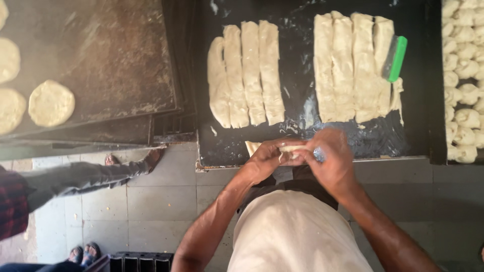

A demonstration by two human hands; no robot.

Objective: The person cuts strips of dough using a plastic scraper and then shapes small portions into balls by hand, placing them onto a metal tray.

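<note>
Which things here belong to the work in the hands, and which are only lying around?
In the work:
- left hand and right hand, both pinching one dough piece
- cut dough strips on the black board
- green-handled scraper
- dough knots, far right

Lying about:
- flat dough discs on the griddle
- another person's leg on the tiled floor

Work slab (pixel 302 143): near edge, both hands meet, left hand (pixel 264 160) beside right hand (pixel 330 161), dough piece (pixel 291 149) between them; behind, left, four dough strips (pixel 247 73) side by side; right, second strip group (pixel 353 65), scraper (pixel 396 58) on its right edge; far right, dough balls (pixel 461 75); far left, griddle (pixel 111 60) bearing flat rounds (pixel 50 103).
</note>
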